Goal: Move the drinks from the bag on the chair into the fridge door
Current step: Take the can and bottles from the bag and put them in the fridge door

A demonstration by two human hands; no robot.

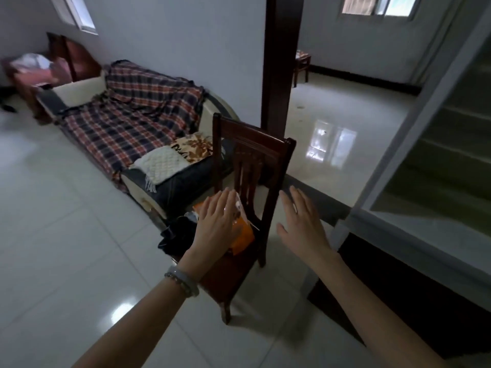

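Observation:
A dark wooden chair (pixel 255 155) stands in the middle of the view with an orange plastic bag (pixel 243 236) on its seat. A dark crumpled item (pixel 178 235) lies on the seat's left side. My left hand (pixel 216 221), with a bead bracelet on its wrist, hovers flat over the bag with fingers spread, holding nothing. My right hand (pixel 303 221) is open in the air to the right of the chair back, also holding nothing. The bag's contents are hidden under my left hand. The fridge's open door (pixel 425 123) shows at the right edge.
A low sofa (pixel 138 123) with a plaid blanket and cushions runs along the wall to the left of the chair. A dark wooden post (pixel 279 62) rises behind the chair. Glossy tiled floor (pixel 66 235) spreads around. A small stool (pixel 301 66) stands in the far room.

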